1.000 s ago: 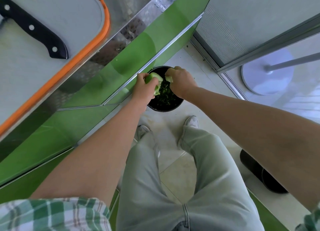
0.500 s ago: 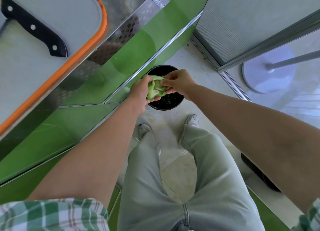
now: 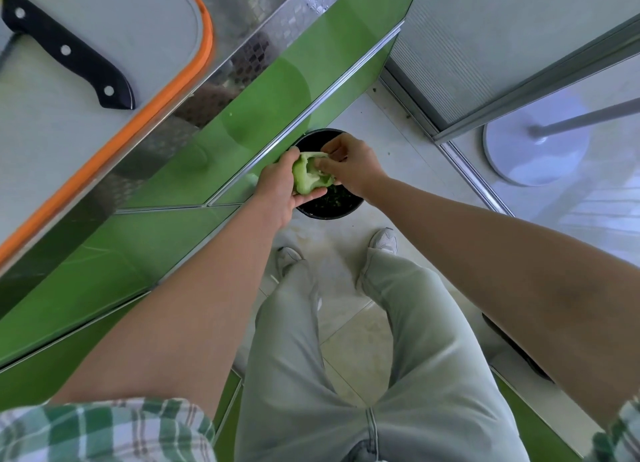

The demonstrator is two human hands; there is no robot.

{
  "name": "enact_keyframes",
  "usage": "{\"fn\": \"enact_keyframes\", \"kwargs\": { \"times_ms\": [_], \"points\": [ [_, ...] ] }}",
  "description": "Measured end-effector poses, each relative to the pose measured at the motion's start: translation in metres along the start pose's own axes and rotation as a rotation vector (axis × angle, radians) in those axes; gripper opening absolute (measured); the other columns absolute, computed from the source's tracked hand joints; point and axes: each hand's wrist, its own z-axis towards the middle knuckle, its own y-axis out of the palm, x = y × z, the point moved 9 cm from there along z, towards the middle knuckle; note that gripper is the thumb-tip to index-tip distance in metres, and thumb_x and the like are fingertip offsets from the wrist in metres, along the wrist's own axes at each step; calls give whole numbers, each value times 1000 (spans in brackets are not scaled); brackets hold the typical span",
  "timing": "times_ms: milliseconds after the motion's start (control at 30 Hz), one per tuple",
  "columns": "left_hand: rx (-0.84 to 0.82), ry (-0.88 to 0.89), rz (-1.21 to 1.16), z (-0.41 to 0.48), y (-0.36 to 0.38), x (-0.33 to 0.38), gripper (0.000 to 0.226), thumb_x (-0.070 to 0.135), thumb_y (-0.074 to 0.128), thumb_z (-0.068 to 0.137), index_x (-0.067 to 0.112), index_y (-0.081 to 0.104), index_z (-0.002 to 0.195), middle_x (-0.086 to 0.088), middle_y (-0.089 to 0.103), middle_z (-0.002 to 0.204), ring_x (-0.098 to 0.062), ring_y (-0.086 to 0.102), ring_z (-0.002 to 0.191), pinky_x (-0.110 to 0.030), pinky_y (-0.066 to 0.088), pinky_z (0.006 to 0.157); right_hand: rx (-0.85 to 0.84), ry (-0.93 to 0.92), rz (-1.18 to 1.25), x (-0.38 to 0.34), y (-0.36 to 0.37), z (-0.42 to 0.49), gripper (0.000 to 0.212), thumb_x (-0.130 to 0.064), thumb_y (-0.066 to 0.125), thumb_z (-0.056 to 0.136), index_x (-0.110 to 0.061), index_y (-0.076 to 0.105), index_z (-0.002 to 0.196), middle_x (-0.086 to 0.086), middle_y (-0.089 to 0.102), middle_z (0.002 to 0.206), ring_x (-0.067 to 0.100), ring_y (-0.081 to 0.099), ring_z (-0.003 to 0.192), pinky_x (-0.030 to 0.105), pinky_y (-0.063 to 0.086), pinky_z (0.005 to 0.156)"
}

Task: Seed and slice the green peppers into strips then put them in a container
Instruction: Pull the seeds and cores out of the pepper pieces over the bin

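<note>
Green pepper [image 3: 304, 181] | gripped in curled left hand [image 3: 277, 193] above black bin [image 3: 332, 213] | change: raised and turned cavity-up since a second ago | right hand [image 3: 351, 167] fingers curled in, pinching pale ribs | seeding unfinished; knife [image 3: 69, 51] idle on board [image 3: 104, 132]

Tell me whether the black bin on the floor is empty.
Not empty: green scraps lie in the bottom of the bin, under the pepper.

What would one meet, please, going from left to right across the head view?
From the left: knife → left hand → green pepper → right hand → round white stand base.
</note>
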Motion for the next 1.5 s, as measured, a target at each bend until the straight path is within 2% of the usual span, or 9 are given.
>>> {"fn": "enact_keyframes", "kwargs": {
  "times_ms": [133,433,567,667,767,900,1000,1233,1500],
  "points": [
    [61,1,69,0,-10,-3,27,32,45,103,12,56,89,-10,63,93,-21,61,79,-31,56,65,67,67,129,10,-6,1,32,4,38,89,-7,67,99,7,67,83,21,66,72,35,59,72],
    [90,-36,85,-1,-17,-2,32,39,41,104,14,55,89,-8,61,89,-19,55,69,-25,45,50,58,21,2,-1,-9,2,22,-5,49,89,-19,64,96,-2,69,85,17,65,77,26,53,71],
    [17,-35,105,-1,-11,-1,25,36,44,103,17,57,95,-6,64,96,-20,60,80,-27,48,60,-179,-80,-91,-19,19,-4,23,-21,69,86,-17,63,108,1,63,97,16,61,79,25,52,66],
    [-72,86,177,-1,-6,4,10,27,56,99,21,54,107,-10,62,115,-25,61,97,-33,53,69,-63,-112,-61,-20,13,2,26,-3,60,83,-15,64,105,3,66,101,16,60,90,30,52,78],
    [-20,355,356,-3,-11,20,31,13,65,92,23,51,118,-9,57,119,-25,60,104,-33,56,78,-64,-22,95,-18,9,-3,47,11,40,81,-8,57,120,7,62,120,18,58,111,27,45,98],
    [256,659,747,-17,-12,47,50,14,76,81,11,52,125,-4,59,119,-18,56,102,-26,44,85,77,141,216,-6,-5,-7,45,-19,38,98,-15,36,143,4,44,145,20,41,131,34,32,109],
    [202,741,933,-20,8,47,49,15,79,78,11,56,121,-4,62,119,-20,57,106,-26,42,86,-65,234,403,-5,10,-10,40,-34,35,102,-13,53,131,4,60,125,17,58,105,39,41,104],
    [235,817,970,-28,15,53,48,12,80,77,9,55,118,-5,60,118,-23,57,108,-24,39,85,-72,237,449,-11,6,-11,29,-28,43,100,-11,54,120,11,62,123,22,62,105,42,45,103],
    [235,841,994,-30,19,58,48,11,79,77,8,53,117,-5,59,120,-22,56,108,-23,38,85,-38,145,296,-22,-8,-18,44,-35,41,99,-19,44,141,-1,51,139,16,48,125,38,33,112]
  ]
}}
